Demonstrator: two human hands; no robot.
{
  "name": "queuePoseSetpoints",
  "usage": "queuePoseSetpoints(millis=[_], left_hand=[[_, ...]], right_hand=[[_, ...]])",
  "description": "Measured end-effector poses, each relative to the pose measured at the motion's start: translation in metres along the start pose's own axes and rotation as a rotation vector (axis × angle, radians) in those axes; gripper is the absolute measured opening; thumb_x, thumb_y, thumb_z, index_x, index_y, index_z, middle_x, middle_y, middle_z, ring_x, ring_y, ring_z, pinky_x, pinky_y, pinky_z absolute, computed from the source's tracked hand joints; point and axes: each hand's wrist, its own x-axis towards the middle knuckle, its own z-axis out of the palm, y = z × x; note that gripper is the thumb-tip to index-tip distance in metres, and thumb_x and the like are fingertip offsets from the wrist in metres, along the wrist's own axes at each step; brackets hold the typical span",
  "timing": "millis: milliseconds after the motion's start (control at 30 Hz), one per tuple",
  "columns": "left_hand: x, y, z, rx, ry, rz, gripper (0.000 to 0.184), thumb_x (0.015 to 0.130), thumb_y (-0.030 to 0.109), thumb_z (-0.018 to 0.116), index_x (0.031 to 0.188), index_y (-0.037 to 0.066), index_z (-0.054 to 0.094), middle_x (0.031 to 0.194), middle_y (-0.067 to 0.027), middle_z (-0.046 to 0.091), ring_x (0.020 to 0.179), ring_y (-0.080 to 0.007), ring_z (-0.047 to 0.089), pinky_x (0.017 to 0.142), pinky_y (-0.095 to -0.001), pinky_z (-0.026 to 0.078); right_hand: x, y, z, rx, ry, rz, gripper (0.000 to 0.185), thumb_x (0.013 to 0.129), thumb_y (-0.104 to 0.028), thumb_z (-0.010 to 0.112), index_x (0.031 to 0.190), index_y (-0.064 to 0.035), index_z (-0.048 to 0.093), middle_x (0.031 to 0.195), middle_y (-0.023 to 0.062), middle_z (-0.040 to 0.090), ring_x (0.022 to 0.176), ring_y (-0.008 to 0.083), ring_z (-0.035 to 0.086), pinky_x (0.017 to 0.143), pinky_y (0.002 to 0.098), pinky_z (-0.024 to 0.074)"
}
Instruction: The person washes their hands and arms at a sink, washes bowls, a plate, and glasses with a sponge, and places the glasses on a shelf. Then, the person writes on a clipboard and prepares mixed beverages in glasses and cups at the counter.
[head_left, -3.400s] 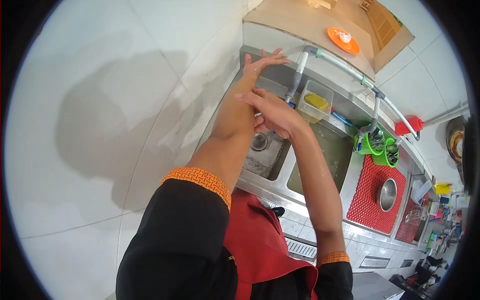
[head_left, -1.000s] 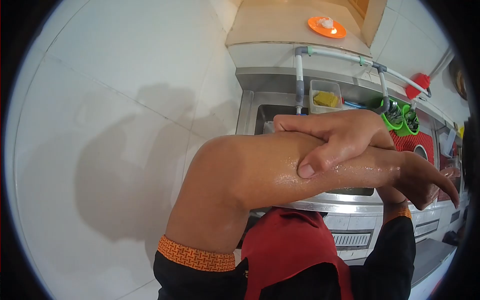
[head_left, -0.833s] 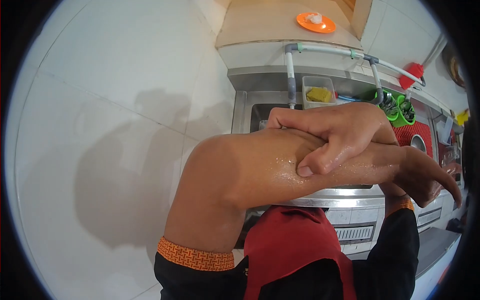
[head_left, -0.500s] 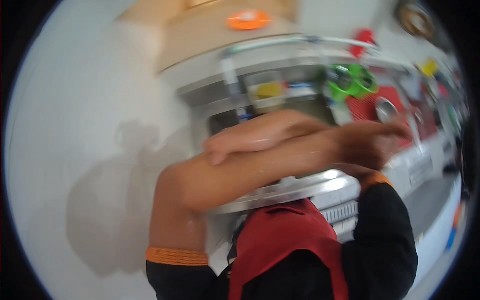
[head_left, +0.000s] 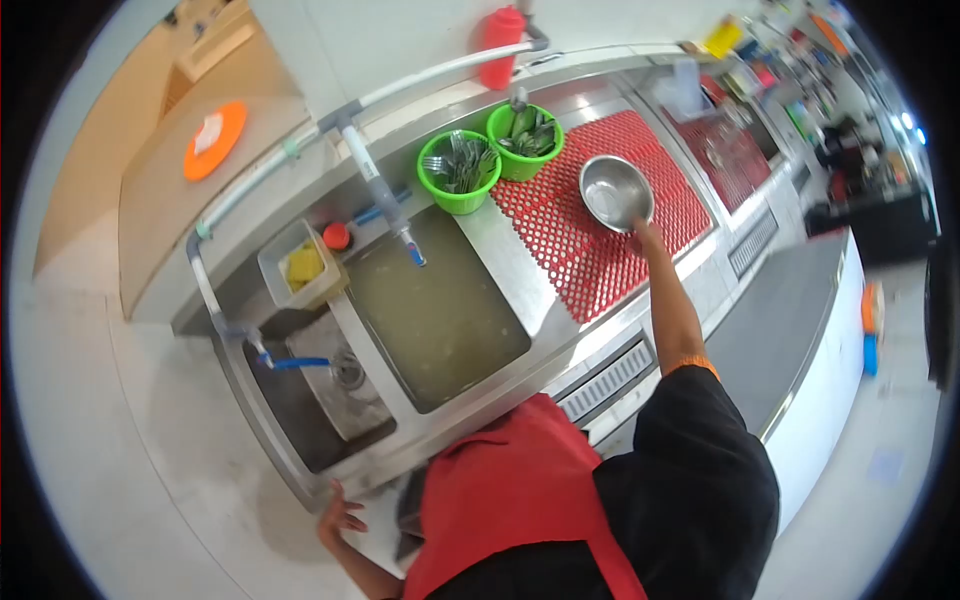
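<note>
My right hand (head_left: pixel 641 232) is at the near rim of a round metal bowl (head_left: pixel 616 193), its fingers closed and partly hidden at the rim. The bowl rests on a red perforated mat (head_left: pixel 590 290) beside the sink. My left hand (head_left: pixel 341 513) hangs at the lower left, near the front corner of the sink, with its fingers apart and nothing in it. Between my hands lie a basin of cloudy water (head_left: pixel 440 310) and a smaller basin (head_left: pixel 325 440) with a drain.
Two green baskets (head_left: pixel 460 200) of cutlery stand behind the mat. A clear container (head_left: pixel 297 262) with a yellow sponge sits behind the basins. White pipes (head_left: pixel 440 72) with taps run along the back, near a red bottle (head_left: pixel 502 45). An orange plate (head_left: pixel 216 140) lies on the ledge.
The view has turned to the right. My hands have come apart: the right now reaches the bowl, and the left has dropped to the lower left.
</note>
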Motion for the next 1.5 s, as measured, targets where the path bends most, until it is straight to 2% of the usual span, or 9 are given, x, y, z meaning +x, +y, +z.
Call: queuePoseSetpoints(millis=[67, 200, 267, 333, 467, 667, 1033, 1267, 1500], left_hand=[[-0.015, 0.018, 0.011, 0.026, -0.056, 0.242, 0.096, 0.082, 0.077, 0.030, 0.132, -0.004, 0.042, 0.104, -0.0203, 0.064, 0.055, -0.0278, 0.064, 0.063, -0.0313, 0.054], [-0.071, 0.138, 0.101, -0.214, 0.011, 0.629, 0.088, 0.085, 0.063, 0.049, 0.135, -0.008, 0.035, 0.131, -0.0190, 0.047, 0.082, -0.0194, 0.064, 0.073, -0.0313, 0.050], [-0.077, 0.161, 0.134, -0.162, -0.010, 0.586, 0.084, 0.086, 0.061, 0.050, 0.137, -0.004, 0.035, 0.130, -0.0186, 0.049, 0.086, -0.0214, 0.064, 0.079, -0.0332, 0.050], [-0.066, 0.151, 0.139, -0.285, -0.041, 0.562, 0.081, 0.087, 0.057, 0.052, 0.137, -0.005, 0.034, 0.123, -0.0189, 0.053, 0.092, -0.0245, 0.064, 0.082, -0.0370, 0.052], [0.013, 0.058, 0.079, -0.963, -0.005, 0.399, 0.053, 0.091, 0.031, 0.052, 0.128, -0.005, 0.040, 0.112, -0.0221, 0.059, 0.098, -0.0376, 0.062, 0.077, -0.0481, 0.057], [0.220, 0.115, 0.081, -1.562, 0.279, 0.012, 0.045, 0.082, 0.013, 0.056, 0.126, 0.010, 0.045, 0.110, -0.0178, 0.056, 0.084, -0.0358, 0.064, 0.065, -0.0468, 0.058], [0.384, 0.206, 0.191, -2.118, -0.293, 0.151, 0.042, 0.095, 0.024, 0.039, 0.128, -0.002, 0.041, 0.118, -0.0210, 0.054, 0.095, -0.0324, 0.062, 0.082, -0.0481, 0.056], [0.277, 0.172, 0.051, -1.282, -0.252, -0.040, 0.041, 0.094, 0.026, 0.039, 0.123, -0.004, 0.041, 0.102, -0.0209, 0.063, 0.084, -0.0342, 0.067, 0.074, -0.0588, 0.052], [0.154, 0.150, 0.010, 0.577, 0.813, 0.021, 0.075, 0.090, 0.021, 0.052, 0.145, 0.002, 0.004, 0.111, -0.0256, 0.060, 0.101, -0.0459, 0.058, 0.076, -0.0533, 0.051]], right_hand=[[0.080, 0.078, 0.001, -0.233, 0.020, -0.893, 0.031, 0.082, -0.030, 0.053, 0.066, -0.0036, 0.054, 0.055, 0.0029, 0.047, 0.044, 0.0172, 0.041, 0.040, 0.0326, 0.0304], [-0.170, 0.052, 0.028, -0.037, -0.265, -0.439, 0.030, 0.079, -0.030, 0.062, 0.080, 0.0005, 0.066, 0.058, 0.0083, 0.061, 0.051, 0.0195, 0.060, 0.044, 0.0324, 0.0427], [-0.182, 0.126, 0.107, -1.087, -0.410, -1.340, 0.021, 0.072, -0.021, 0.067, 0.088, -0.0072, 0.067, 0.071, 0.0121, 0.064, 0.062, 0.0289, 0.064, 0.064, 0.0500, 0.0495], [-0.355, 0.037, 0.173, -0.476, -0.962, -0.326, 0.026, 0.074, -0.017, 0.058, 0.093, 0.0010, 0.063, 0.077, 0.0138, 0.063, 0.058, 0.0259, 0.063, 0.049, 0.0406, 0.0513], [-0.463, 0.058, 0.333, -0.645, -1.362, -0.833, 0.065, 0.088, -0.032, 0.052, 0.135, 0.0043, 0.026, 0.087, 0.0236, 0.065, 0.077, 0.0388, 0.065, 0.067, 0.0472, 0.0516], [-0.481, -0.153, 0.396, -0.268, -0.316, -1.658, 0.037, 0.083, -0.015, 0.059, 0.118, -0.0062, 0.053, 0.108, 0.0229, 0.056, 0.093, 0.0396, 0.057, 0.080, 0.0469, 0.0465], [-0.476, -0.207, 0.501, -1.665, -0.551, -1.234, 0.067, 0.078, -0.030, 0.057, 0.138, -0.0115, 0.035, 0.129, 0.0355, 0.041, 0.113, 0.0437, 0.052, 0.096, 0.0449, 0.0427], [-0.529, -0.205, 0.399, -0.997, -0.569, -1.220, 0.056, 0.078, -0.029, 0.063, 0.123, -0.0010, 0.045, 0.102, 0.0241, 0.062, 0.101, 0.0366, 0.061, 0.079, 0.0428, 0.0488], [-0.491, 0.086, 0.427, -0.601, -1.223, -0.428, 0.036, 0.079, -0.032, 0.055, 0.091, 0.0011, 0.062, 0.084, 0.0197, 0.064, 0.084, 0.0303, 0.062, 0.077, 0.0413, 0.0468]])
